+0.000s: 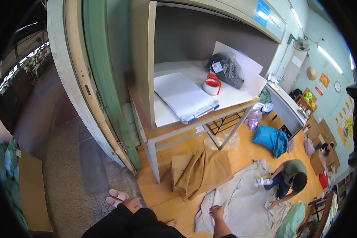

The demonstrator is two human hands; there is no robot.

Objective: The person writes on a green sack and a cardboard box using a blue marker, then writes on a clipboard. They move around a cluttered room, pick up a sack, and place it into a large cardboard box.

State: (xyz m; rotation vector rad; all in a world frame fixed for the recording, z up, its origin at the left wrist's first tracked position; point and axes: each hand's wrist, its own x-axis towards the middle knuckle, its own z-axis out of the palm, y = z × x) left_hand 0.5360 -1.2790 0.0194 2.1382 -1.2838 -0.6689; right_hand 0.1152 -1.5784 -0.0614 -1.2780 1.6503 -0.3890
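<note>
A small slim object [218, 206], too small to identify, is in the right hand [216, 213], whose fingers are closed around it; in view it lies against the near left part of a pale grey cloth [242, 194], spread in wrinkles over the orange tiled floor [168, 209]. The left hand [131, 204] is held low in front of the black clothing [127, 224], its fingers partly bent, and I cannot tell whether it grips anything. Just beyond it in view, a pair of pink slippers [118, 195] sits on the grey floor to the left, while a bare foot [171, 223] shows on the tiles between the two hands. At the right side of the cloth a co-worker in a dark green top [291, 168] crouches, one hand flat on it. A pale green bag [291, 222] is bunched beside the cloth's near right edge. Beyond the cloth's left side, a brown cloth [206, 170] drapes over a cardboard box [179, 168]. Farther off stands a metal-legged table [200, 127] bearing a clipboard with white sheets [182, 95], a white and red tape dispenser [212, 85] and a dark item in clear plastic [228, 70]. Right of the table, a bright blue bag [270, 141] rests on the floor. A green door frame [101, 59] rises on the left, and a wall clock [337, 86] hangs at the far right.
</note>
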